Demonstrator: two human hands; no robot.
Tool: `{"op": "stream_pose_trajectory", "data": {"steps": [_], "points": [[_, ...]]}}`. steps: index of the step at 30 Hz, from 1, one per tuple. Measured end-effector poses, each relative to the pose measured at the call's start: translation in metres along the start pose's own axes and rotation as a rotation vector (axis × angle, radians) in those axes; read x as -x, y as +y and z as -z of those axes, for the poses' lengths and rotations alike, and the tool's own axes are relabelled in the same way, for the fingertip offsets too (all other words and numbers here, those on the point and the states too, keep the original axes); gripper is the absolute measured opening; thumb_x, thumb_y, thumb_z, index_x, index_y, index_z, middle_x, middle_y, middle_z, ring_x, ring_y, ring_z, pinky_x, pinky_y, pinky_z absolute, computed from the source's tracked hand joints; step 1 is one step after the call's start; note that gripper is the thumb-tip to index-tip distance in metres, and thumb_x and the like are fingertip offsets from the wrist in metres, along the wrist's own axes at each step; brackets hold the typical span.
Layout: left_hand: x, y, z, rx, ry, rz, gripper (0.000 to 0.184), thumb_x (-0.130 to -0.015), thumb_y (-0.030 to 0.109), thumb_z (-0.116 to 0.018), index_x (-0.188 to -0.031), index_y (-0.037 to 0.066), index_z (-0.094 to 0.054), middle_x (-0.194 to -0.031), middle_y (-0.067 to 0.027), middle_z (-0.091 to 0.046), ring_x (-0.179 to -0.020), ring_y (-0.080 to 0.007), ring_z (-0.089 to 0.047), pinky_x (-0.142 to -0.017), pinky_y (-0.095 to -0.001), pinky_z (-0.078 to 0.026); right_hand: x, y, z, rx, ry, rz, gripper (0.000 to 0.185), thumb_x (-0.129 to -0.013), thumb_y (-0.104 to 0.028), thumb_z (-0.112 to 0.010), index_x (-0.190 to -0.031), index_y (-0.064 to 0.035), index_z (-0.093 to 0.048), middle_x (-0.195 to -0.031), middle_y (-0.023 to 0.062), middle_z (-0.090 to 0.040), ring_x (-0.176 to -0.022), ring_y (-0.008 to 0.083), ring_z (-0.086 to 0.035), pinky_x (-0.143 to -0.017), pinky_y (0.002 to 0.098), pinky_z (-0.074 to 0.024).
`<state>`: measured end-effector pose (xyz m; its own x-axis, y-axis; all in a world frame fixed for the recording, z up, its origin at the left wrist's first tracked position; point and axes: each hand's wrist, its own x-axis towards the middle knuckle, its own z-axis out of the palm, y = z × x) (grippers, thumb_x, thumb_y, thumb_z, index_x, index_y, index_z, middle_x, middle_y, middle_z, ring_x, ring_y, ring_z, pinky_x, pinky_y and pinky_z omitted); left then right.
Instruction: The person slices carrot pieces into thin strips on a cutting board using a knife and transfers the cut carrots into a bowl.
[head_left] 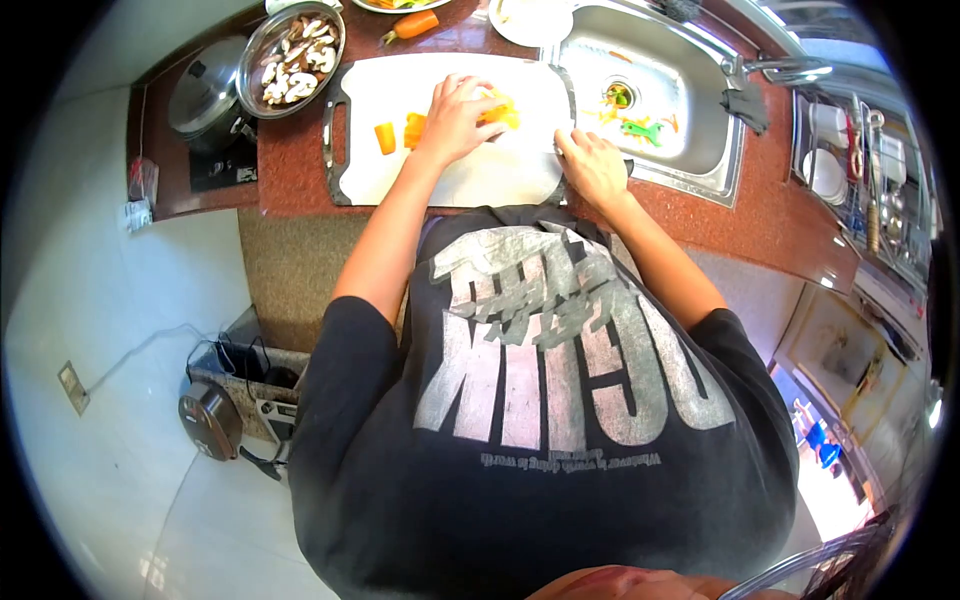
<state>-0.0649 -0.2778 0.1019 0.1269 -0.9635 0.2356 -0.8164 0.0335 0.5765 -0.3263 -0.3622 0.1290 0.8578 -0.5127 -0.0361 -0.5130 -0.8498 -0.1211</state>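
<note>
A white cutting board (385,82) with dark ends lies on the counter. On it are cut orange carrot pieces (500,112), and one separate carrot chunk (386,138) sits at the left. My left hand (462,118) bends its fingers over the carrot pieces and holds them against the board. At the board's right edge, my right hand (597,168) is closed around the dark handle of a knife (629,167). The pale, wide blade seems to lie low over the board, but glare blurs its outline.
A bowl of sliced mushrooms (297,65) stands at the upper left, beside a lidded pot (207,95). A whole carrot (412,26) and a white plate (532,20) lie behind the board. Right of it, the sink (690,110) holds peelings and a green peeler (642,131). A dish rack (870,180) stands farther right.
</note>
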Motion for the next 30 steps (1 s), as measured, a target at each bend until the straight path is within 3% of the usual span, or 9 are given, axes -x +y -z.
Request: {"op": "stream_pose_trajectory", "data": {"steps": [5, 8, 10, 15, 18, 20, 23, 27, 30], "points": [[-0.020, -0.026, -0.010, -0.078, -0.069, -0.123, 0.034, -0.077, 0.030, -0.086, -0.108, 0.017, -0.081, -0.128, -0.0039, -0.065, -0.127, -0.0286, -0.051, -0.111, -0.0443, -0.041, 0.001, -0.001, -0.005, 0.027, -0.026, 0.026, 0.025, -0.091, -0.015, -0.060, -0.117, -0.0151, -0.060, -0.087, 0.0055, -0.063, -0.082, 0.0254, -0.068, -0.073, 0.0429, -0.0555], [-0.023, -0.029, -0.011, -0.090, -0.014, -0.099, 0.032, -0.078, 0.031, -0.086, -0.106, 0.017, -0.081, -0.126, -0.0036, -0.065, -0.126, -0.0283, -0.052, -0.110, -0.0435, -0.041, 0.004, -0.004, -0.003, -0.018, -0.025, 0.061, 0.027, -0.090, -0.015, -0.061, -0.117, -0.0164, -0.061, -0.086, 0.0051, -0.062, -0.082, 0.0247, -0.068, -0.072, 0.0426, -0.0552], [-0.022, -0.027, -0.008, -0.090, 0.000, -0.085, 0.032, -0.079, 0.032, -0.085, -0.106, 0.017, -0.081, -0.124, -0.0033, -0.065, -0.125, -0.0281, -0.052, -0.109, -0.0435, -0.042, 0.004, -0.006, -0.004, -0.017, 0.020, 0.041, 0.026, -0.085, -0.015, -0.068, -0.110, -0.0166, -0.061, -0.084, 0.0052, -0.061, -0.079, 0.0259, -0.068, -0.071, 0.0428, -0.0551], [-0.006, -0.028, 0.006, -0.034, 0.033, -0.052, 0.035, -0.078, 0.034, -0.085, -0.109, 0.018, -0.080, -0.118, -0.0026, -0.067, -0.123, -0.0282, -0.052, -0.108, -0.0433, -0.042, 0.005, -0.005, -0.002, -0.017, 0.023, 0.047, 0.028, -0.086, -0.014, -0.065, -0.113, -0.0168, -0.062, -0.086, 0.0046, -0.061, -0.081, 0.0250, -0.067, -0.072, 0.0421, -0.0548], [0.004, -0.021, 0.024, -0.008, -0.091, 0.087, 0.027, -0.077, 0.036, -0.085, -0.098, 0.019, -0.082, -0.108, -0.0015, -0.068, -0.118, -0.0266, -0.053, -0.104, -0.0417, -0.042, 0.004, -0.003, 0.002, -0.015, 0.008, 0.058, 0.030, -0.087, -0.013, -0.062, -0.117, -0.0168, -0.062, -0.087, 0.0047, -0.062, -0.083, 0.0246, -0.067, -0.074, 0.0418, -0.0548], [0.009, -0.012, 0.034, -0.155, -0.239, 0.254, 0.022, -0.077, 0.037, -0.085, -0.089, 0.019, -0.083, -0.101, -0.0012, -0.069, -0.114, -0.0261, -0.055, -0.100, -0.0403, -0.042, 0.002, -0.003, 0.002, -0.019, 0.005, 0.056, 0.030, -0.087, -0.013, -0.062, -0.117, -0.0167, -0.062, -0.087, 0.0047, -0.062, -0.084, 0.0245, -0.067, -0.074, 0.0418, -0.0547], [0.015, -0.025, 0.016, -0.070, -0.282, 0.263, 0.017, -0.078, 0.035, -0.083, -0.085, 0.019, -0.083, -0.098, -0.0008, -0.069, -0.111, -0.0258, -0.056, -0.099, -0.0402, -0.041, 0.002, -0.002, 0.003, -0.016, 0.019, 0.054, 0.029, -0.087, -0.013, -0.062, -0.116, -0.0163, -0.062, -0.087, 0.0049, -0.062, -0.084, 0.0250, -0.067, -0.074, 0.0418, -0.0546], [0.006, -0.030, 0.006, -0.002, -0.205, 0.258, 0.015, -0.081, 0.032, -0.080, -0.086, 0.018, -0.082, -0.094, -0.0006, -0.068, -0.108, -0.0243, -0.058, -0.098, -0.0398, -0.042, 0.004, -0.003, 0.005, -0.014, 0.014, 0.057, 0.029, -0.087, -0.013, -0.062, -0.116, -0.0160, -0.061, -0.087, 0.0052, -0.062, -0.083, 0.0254, -0.067, -0.073, 0.0421, -0.0547], [-0.012, -0.018, 0.009, -0.015, -0.032, 0.075, 0.015, -0.085, 0.030, -0.079, -0.090, 0.016, -0.082, -0.097, -0.0010, -0.068, -0.105, -0.0247, -0.060, -0.097, -0.0402, -0.044, 0.007, -0.004, 0.006, -0.003, 0.006, 0.060, 0.028, -0.088, -0.013, -0.062, -0.116, -0.0159, -0.061, -0.086, 0.0055, -0.062, -0.083, 0.0257, -0.068, -0.073, 0.0424, -0.0547]]}}
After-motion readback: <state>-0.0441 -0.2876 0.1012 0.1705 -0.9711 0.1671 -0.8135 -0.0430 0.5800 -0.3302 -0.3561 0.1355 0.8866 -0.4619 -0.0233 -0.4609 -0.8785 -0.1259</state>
